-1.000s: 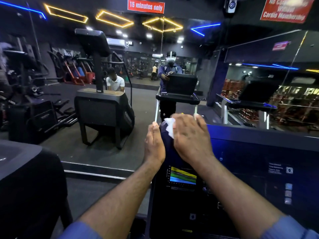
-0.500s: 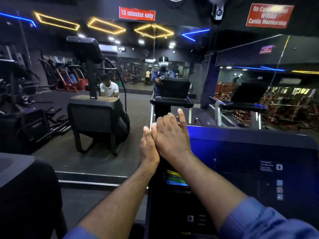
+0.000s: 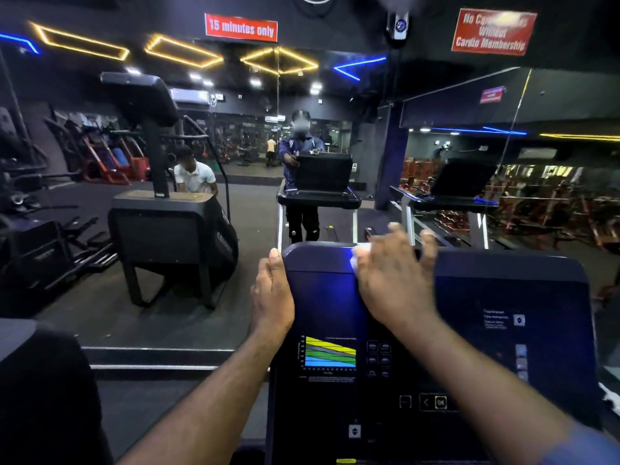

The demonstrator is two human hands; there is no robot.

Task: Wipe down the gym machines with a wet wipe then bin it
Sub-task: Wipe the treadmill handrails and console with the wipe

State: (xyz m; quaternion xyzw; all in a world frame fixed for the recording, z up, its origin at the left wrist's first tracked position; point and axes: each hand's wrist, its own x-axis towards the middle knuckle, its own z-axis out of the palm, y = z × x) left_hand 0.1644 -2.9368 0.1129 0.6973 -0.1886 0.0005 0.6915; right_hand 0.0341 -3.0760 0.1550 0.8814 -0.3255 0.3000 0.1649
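Note:
The dark treadmill console (image 3: 503, 297) fills the lower right, with a coloured chart on its screen (image 3: 330, 354). My right hand (image 3: 396, 283) lies flat on the console's top edge with spread fingers, pressing a white wet wipe (image 3: 357, 256) against it; only a corner of the wipe shows past my fingers. My left hand (image 3: 273, 293) rests against the console's left side edge, fingers straight and pointing up. No bin is in view.
A wall mirror ahead reflects me and this treadmill (image 3: 318, 182). A black stair-climber machine (image 3: 171, 226) stands to the left, with a seated person (image 3: 194, 176) behind it. Another dark machine (image 3: 40, 391) sits at the lower left.
My right hand has slid the wipe to the right along the console's top edge, away from my left hand. The left hand stays at the left edge. The view has tilted slightly.

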